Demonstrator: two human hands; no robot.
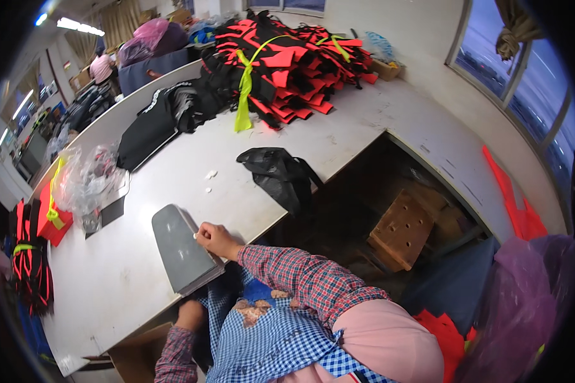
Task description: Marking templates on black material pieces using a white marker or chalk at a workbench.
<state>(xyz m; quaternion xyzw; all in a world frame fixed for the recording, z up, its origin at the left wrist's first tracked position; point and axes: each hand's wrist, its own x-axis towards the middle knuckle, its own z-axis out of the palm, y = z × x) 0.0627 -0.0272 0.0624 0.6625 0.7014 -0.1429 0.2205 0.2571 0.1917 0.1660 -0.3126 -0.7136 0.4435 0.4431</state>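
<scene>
A stack of grey, trapezoid-shaped flat pieces [184, 246] lies near the front edge of the white table, its near end reaching that edge. My right hand [216, 240] rests at the right side of the stack, fingers curled into a pinch. A tiny pale bit shows at the fingertips, too small to name. Below the table edge, at the near end of the stack, is my left hand [191, 315]; its fingers are hidden. Farther right, a crumpled black plastic bag [278, 175] hangs partly over the edge.
A big heap of black and red strips [287, 70], tied with yellow bands, covers the back of the table [358, 118]. Black fabric pieces [156, 124] and clear plastic bags [89, 179] lie left. A wooden stool [402, 230] stands in the table's cut-out. One person [102, 67] is far behind.
</scene>
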